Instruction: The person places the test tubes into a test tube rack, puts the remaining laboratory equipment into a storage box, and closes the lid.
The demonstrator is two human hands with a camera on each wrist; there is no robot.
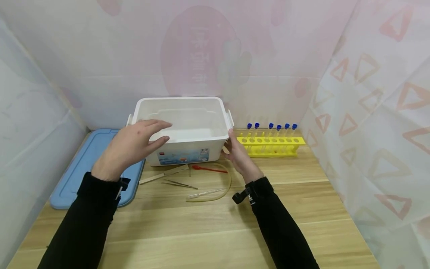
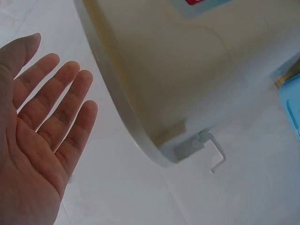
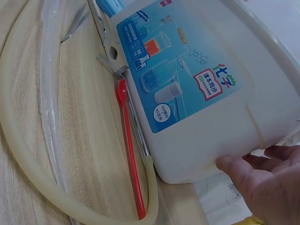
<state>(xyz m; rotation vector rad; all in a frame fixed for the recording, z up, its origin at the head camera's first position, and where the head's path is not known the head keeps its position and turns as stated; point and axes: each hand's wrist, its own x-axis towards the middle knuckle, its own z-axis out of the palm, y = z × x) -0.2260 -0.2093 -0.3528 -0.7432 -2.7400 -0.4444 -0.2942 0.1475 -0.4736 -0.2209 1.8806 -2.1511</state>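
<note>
A white plastic storage box (image 1: pixel 215 149) with a blue chemistry label (image 3: pixel 159 65) on its front stands against the back wall; no lid is on it. Over its front left rim my left hand (image 1: pixel 134 144) hovers, fingers spread and nothing held. The left wrist view shows that palm apart from the box rim (image 2: pixel 117 98). My right hand (image 1: pixel 240 155) grips the box's front right corner, thumb on the front and fingers round the side. A white latch (image 2: pixel 215 150) sticks out from the box's end.
A blue lid (image 1: pixel 70 190) lies at left. Before the box are a wooden test tube clamp (image 1: pixel 168 173), tweezers (image 1: pixel 179 184), a red spoon (image 1: pixel 209 169), rubber tubing (image 1: pixel 230 183) and a plastic dropper (image 1: pixel 206 193). A yellow rack (image 1: pixel 272 153) at right holds several blue-capped tubes.
</note>
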